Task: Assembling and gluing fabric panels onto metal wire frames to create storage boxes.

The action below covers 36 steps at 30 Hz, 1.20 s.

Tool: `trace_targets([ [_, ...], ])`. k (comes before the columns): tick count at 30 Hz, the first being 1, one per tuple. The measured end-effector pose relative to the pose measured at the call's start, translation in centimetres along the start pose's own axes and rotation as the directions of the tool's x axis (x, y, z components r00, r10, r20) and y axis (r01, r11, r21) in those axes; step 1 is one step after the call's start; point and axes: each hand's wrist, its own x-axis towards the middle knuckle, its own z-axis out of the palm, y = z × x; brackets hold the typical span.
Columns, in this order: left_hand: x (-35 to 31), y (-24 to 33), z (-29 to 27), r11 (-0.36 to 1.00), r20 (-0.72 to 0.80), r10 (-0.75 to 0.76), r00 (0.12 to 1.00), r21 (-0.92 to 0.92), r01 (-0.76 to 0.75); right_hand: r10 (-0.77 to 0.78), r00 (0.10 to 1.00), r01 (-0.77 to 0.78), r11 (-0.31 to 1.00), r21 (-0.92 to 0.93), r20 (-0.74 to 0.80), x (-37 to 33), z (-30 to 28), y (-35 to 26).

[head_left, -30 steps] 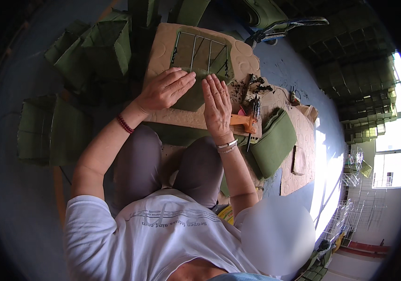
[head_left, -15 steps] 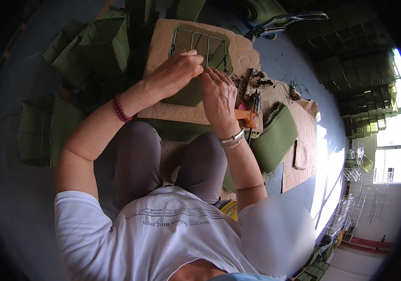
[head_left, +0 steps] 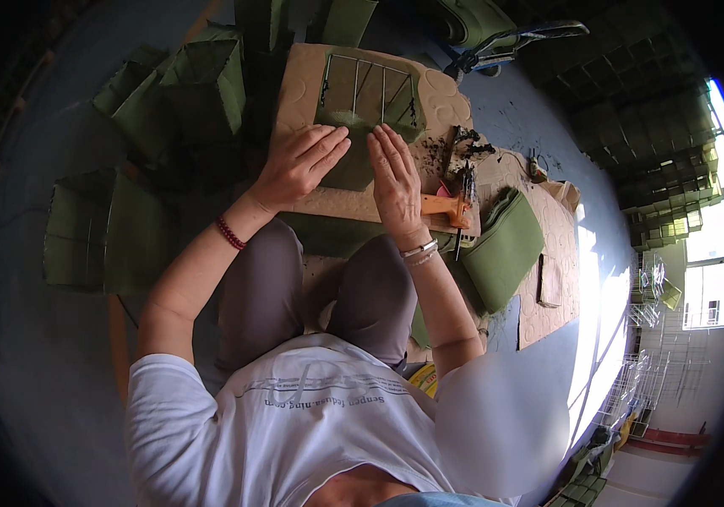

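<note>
A wire frame (head_left: 356,83) with green felt (head_left: 347,172) about its near side lies on a cardboard-topped surface in front of me. My left hand (head_left: 304,162) rests on the felt's near left part, fingers stretched out and close together. To its right, my right hand (head_left: 396,176) lies with straight fingers along the same felt edge, below the wires. A gap separates the two hands, and both look open with nothing held. Their thumbs are mostly hidden. Beside my right wrist lies a tool with an orange handle (head_left: 440,206) and a dark, smeared front.
Folded green felt (head_left: 501,253) lies at the right on cardboard (head_left: 560,224). Green felt boxes (head_left: 83,232) stand at the left and far left. Black stringy residue (head_left: 466,139) dots the cardboard. Wire racks (head_left: 653,279) and stacked green boxes (head_left: 632,127) line the far right.
My hands, close together over the wires before, have come nearer to me and apart. The bent fingers of my left hand have straightened and lie on the felt.
</note>
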Motion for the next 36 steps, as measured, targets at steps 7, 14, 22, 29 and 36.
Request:
trace_targets([
  [7,0.4,-1.3,1.9,1.000,0.005,-0.006,1.000,0.015,0.006,0.034,0.999,-0.036,0.996,-0.087,-0.023,1.4,1.0,-0.8],
  [14,4.1,-3.7,1.8,0.970,0.240,-0.049,0.970,-0.220,0.104,0.164,0.986,-0.164,0.986,-0.036,-0.011,3.4,0.7,-0.6],
  [22,6.1,-3.5,0.7,0.979,0.264,-0.076,0.962,-0.162,0.122,0.111,0.994,-0.111,0.992,0.066,-0.008,5.7,-3.6,0.7],
  [29,2.7,2.0,2.4,0.994,-0.080,-0.072,0.994,-0.086,0.065,0.161,0.961,-0.161,0.987,0.019,-0.227,-2.8,-2.2,0.8],
  [36,3.9,0.5,5.2,0.982,0.035,-0.079,0.996,-0.167,0.084,0.154,0.971,-0.143,0.987,0.070,-0.184,-2.4,-1.3,2.5],
])
